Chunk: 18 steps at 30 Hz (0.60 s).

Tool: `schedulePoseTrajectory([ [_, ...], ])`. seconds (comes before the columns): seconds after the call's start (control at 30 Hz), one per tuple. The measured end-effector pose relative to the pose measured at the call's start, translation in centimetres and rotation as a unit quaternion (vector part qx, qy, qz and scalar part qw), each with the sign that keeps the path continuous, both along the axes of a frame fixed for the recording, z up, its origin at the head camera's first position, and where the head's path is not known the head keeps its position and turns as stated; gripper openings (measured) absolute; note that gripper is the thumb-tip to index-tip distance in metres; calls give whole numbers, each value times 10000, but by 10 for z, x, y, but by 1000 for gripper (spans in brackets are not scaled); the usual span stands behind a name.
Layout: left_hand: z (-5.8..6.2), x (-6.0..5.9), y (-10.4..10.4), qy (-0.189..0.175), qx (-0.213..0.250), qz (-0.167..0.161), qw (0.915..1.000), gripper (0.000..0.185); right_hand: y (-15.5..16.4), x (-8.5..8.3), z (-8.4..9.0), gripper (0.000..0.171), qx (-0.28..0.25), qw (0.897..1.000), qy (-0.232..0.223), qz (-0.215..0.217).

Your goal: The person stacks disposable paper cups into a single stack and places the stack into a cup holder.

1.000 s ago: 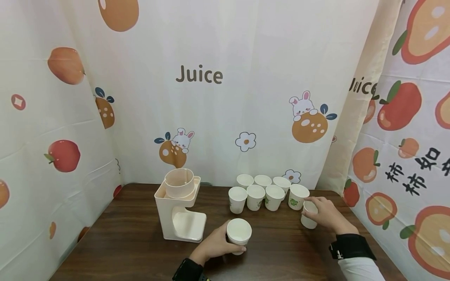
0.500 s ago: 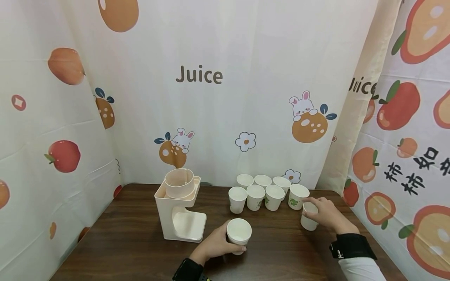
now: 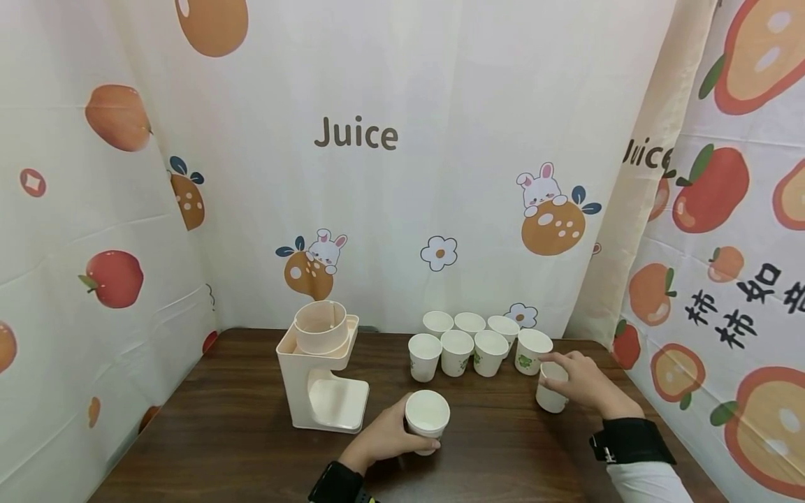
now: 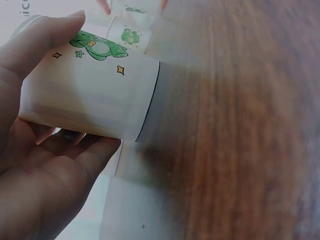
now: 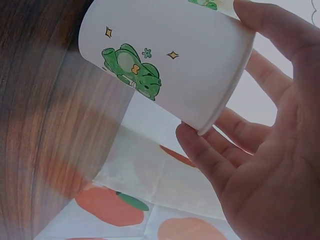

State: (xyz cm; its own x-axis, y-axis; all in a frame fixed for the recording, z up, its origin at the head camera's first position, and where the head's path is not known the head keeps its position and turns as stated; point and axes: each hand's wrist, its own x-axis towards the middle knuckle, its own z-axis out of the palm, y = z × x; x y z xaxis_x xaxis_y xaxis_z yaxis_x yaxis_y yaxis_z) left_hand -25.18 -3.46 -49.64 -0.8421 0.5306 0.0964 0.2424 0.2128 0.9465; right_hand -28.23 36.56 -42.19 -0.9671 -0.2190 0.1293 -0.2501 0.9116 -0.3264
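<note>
My left hand grips a white paper cup near the middle front of the table. In the left wrist view, thumb and fingers curve around this cup, which bears a green cartoon print. Farther right, my right hand holds another paper cup by its upper part. The right wrist view has the thumb and fingers at the rim of that cup, also with a green cartoon animal and small stars. Both cups stand upright in the head view.
Several white paper cups stand grouped at the back of the brown wooden table. The nearest one is beside my right hand. A cream juicer-like machine with a round top stands to the left. Fruit-printed curtains enclose the table.
The cup in my right hand has shifted very slightly toward me. My left hand and its cup look unchanged.
</note>
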Motion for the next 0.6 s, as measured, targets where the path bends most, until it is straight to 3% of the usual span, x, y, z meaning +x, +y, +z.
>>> schedulePoseTrajectory([
  [0.6,0,-1,0,31,-28,-6,10000,80,-16,6,14,49,48,9982,432,407],
])
